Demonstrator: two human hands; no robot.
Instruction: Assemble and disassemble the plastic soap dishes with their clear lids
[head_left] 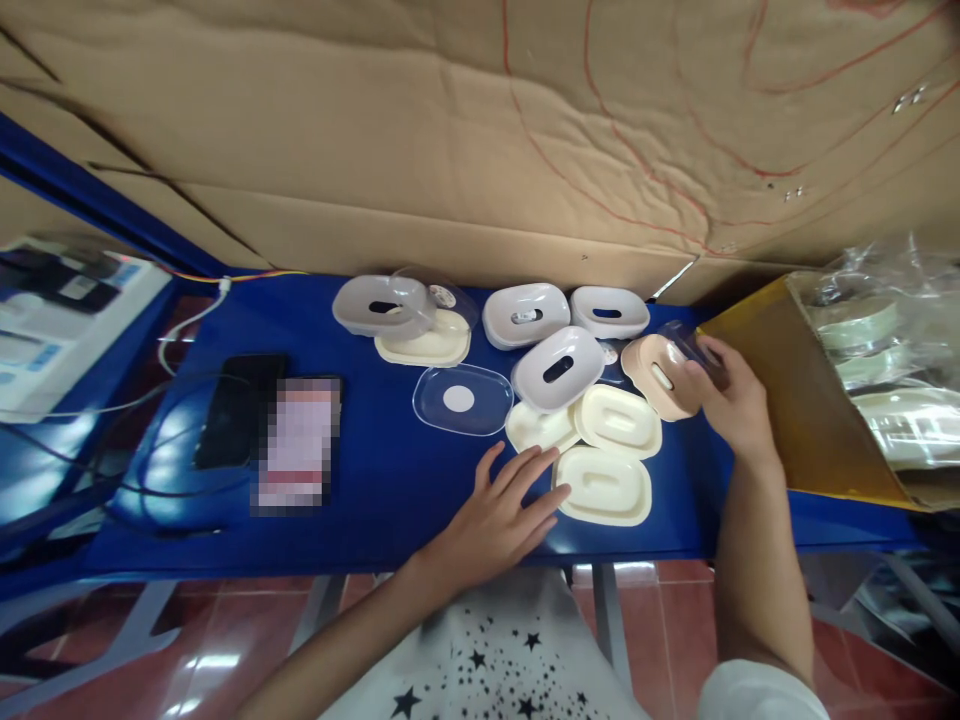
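My right hand (739,400) is closed on a clear plastic lid (681,338), tilted over the right end of a peach oval container (651,372). Spread out and holding nothing, my left hand (499,515) hovers at or just touches the edges of cream oval trays; contact is unclear. One cream tray (604,488) lies by its fingertips, with another tray (621,420) behind. A third tray (536,428) is partly under a grey-white oval container (559,368) with a dark slot. Flat on the table is a clear lid (480,400) with a round white sticker.
More grey-white containers (526,314) line the back, before a cardboard wall (375,180). At right stands an open carton (795,420) with plastic-wrapped pieces. Two phones, one black (236,410), lie left on the blue table (390,500); cables and a white device (82,330) sit further left.
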